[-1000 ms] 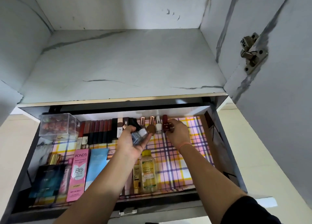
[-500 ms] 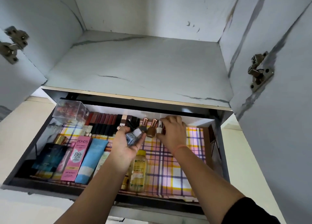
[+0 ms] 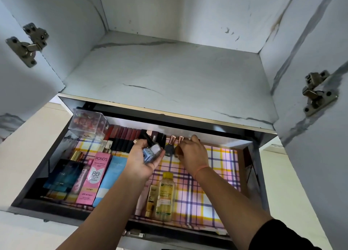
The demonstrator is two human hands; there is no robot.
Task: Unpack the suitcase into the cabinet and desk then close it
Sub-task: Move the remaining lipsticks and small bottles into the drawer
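Two small nail polish bottles [image 3: 151, 152], one blue, one pale lilac, are cradled in the upturned left hand [image 3: 142, 162], fingers curled round them, above the open drawer [image 3: 251, 176]. Smooth glass, light and squarish, they are judged fragile and slippery; each is best pinched by its cap or body. The right hand [image 3: 194, 155] is curled over the back row of rose-capped bottles [image 3: 172, 140]; whether one is gripped cannot be told.

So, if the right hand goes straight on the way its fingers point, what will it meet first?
Most likely the drawer's back wall: the right hand points at it, fingers close to it. Depth there is unclear.
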